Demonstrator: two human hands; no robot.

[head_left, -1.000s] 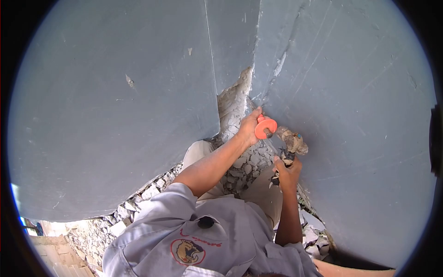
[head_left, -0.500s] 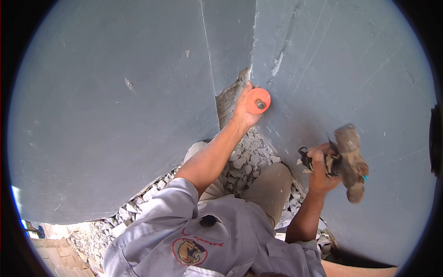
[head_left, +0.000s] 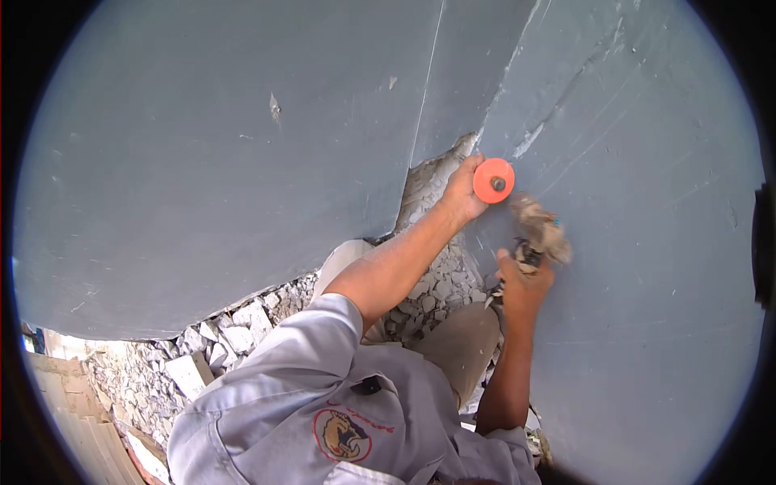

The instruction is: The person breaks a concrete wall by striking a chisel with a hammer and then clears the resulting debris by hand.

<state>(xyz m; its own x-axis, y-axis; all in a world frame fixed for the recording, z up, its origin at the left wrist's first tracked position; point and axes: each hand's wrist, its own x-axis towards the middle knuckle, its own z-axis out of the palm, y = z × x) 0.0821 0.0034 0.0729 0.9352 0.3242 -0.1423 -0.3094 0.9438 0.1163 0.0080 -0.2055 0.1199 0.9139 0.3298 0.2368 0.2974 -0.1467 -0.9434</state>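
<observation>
My left hand (head_left: 464, 191) is wrapped round a chisel (head_left: 498, 183) with a round orange hand guard, its metal striking end facing me. The chisel's tip is hidden behind the guard and hand. Beside it is a broken-out patch (head_left: 428, 184) of rough, pale material at the inner corner of the grey wall. My right hand (head_left: 527, 284) grips a hammer (head_left: 540, 228) by its handle, which has dark and light wrapping. The hammer's dusty head is blurred by motion, just below and right of the guard, apart from the chisel.
Grey wall surfaces (head_left: 218, 178) with scratches and chips rise on both sides. Broken stone rubble (head_left: 432, 295) lies around my legs and along the wall's foot at lower left. Wooden boards (head_left: 77, 404) lie at the lower left edge.
The hammer and my right hand have moved left and upward, closer to the chisel. My left hand still holds the chisel by the corner; the whole view has shifted somewhat.
</observation>
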